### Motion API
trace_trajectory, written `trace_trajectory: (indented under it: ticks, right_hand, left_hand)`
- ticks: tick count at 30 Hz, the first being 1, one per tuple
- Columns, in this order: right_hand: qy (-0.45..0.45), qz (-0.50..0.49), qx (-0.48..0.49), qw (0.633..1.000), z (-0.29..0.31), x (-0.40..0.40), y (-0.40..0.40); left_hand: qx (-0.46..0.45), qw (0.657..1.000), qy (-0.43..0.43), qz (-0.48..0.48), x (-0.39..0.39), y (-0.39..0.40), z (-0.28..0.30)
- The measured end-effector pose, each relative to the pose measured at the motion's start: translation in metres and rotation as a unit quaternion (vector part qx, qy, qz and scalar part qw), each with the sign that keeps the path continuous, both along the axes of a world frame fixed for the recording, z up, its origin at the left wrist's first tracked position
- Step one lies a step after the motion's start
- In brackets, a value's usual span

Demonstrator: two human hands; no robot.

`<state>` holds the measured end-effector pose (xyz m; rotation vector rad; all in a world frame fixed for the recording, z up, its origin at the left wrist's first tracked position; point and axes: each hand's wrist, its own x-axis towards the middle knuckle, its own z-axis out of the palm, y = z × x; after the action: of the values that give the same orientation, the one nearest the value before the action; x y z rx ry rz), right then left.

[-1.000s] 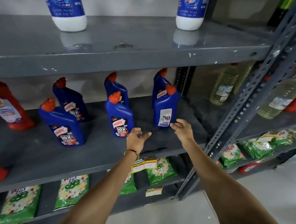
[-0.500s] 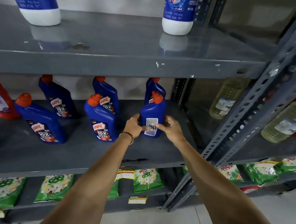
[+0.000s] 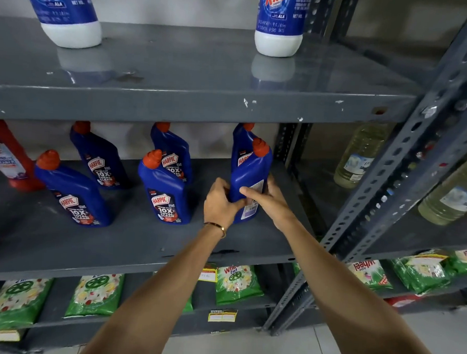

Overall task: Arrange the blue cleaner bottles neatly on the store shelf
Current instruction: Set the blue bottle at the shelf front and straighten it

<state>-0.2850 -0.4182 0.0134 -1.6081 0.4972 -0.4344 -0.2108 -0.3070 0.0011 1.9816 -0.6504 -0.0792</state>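
Note:
Several blue cleaner bottles with orange caps stand on the middle grey shelf (image 3: pixel 131 242). The front right bottle (image 3: pixel 250 175) stands with its back label toward me; my left hand (image 3: pixel 220 203) grips its left side and my right hand (image 3: pixel 269 201) wraps its right side and front. Another blue bottle (image 3: pixel 241 139) stands right behind it, mostly hidden. A front middle bottle (image 3: pixel 166 192) and a back middle bottle (image 3: pixel 174 149) show their labels. Further left stand a front left bottle (image 3: pixel 72 192) and a back left bottle (image 3: pixel 100 159).
A red bottle (image 3: pixel 5 154) stands at the shelf's far left. Two white-and-blue bottles (image 3: pixel 279 22) sit on the upper shelf. A perforated grey upright (image 3: pixel 405 186) runs on the right, with oil bottles (image 3: pixel 363 156) behind it. Green detergent packs (image 3: pixel 237 282) lie on the lower shelf.
Both hands reached forward from the shelf's front and closed around the front right blue bottle. The view has moved closer to the shelf.

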Motion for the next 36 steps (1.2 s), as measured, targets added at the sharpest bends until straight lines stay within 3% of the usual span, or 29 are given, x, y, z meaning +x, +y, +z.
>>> trace_trajectory:
  ticks: [5, 8, 11, 15, 19, 21, 24, 26, 29, 36]
  right_hand:
    - [-0.019, -0.037, 0.0, 0.999, 0.008, 0.003, 0.005]
    - [-0.027, -0.047, -0.005, 0.999, 0.011, -0.001, 0.003]
    - [-0.034, -0.046, 0.018, 0.998, 0.012, -0.006, 0.0]
    - [-0.069, 0.017, 0.08, 0.994, 0.014, -0.009, -0.001]
    - [-0.076, 0.112, 0.17, 0.976, 0.024, -0.013, -0.004]
    - [-0.065, 0.139, 0.203, 0.967, 0.027, -0.014, -0.006]
    - [-0.072, 0.131, 0.239, 0.959, 0.029, -0.014, -0.009]
    - [-0.07, 0.102, 0.231, 0.965, 0.03, -0.013, -0.011]
    - [-0.059, 0.055, 0.166, 0.983, 0.031, -0.011, -0.016]
    - [-0.031, 0.025, 0.044, 0.998, 0.026, -0.007, -0.029]
  left_hand:
    - [0.01, 1.0, -0.024, -0.001, -0.01, 0.001, 0.005]
    - [-0.056, 0.986, 0.118, -0.106, 0.004, 0.011, 0.014]
    - [-0.096, 0.921, 0.313, -0.209, 0.02, 0.023, 0.018]
    - [-0.064, 0.84, 0.47, -0.264, 0.023, 0.032, 0.005]
    - [-0.106, 0.779, 0.526, -0.326, 0.018, 0.031, -0.006]
    - [-0.12, 0.768, 0.516, -0.359, 0.019, 0.029, -0.006]
    - [-0.111, 0.78, 0.501, -0.359, 0.021, 0.024, -0.004]
    - [-0.101, 0.817, 0.47, -0.319, 0.018, 0.018, -0.002]
    - [-0.093, 0.885, 0.408, -0.204, 0.012, 0.007, 0.0]
    - [-0.071, 0.965, 0.251, -0.024, 0.003, -0.016, -0.009]
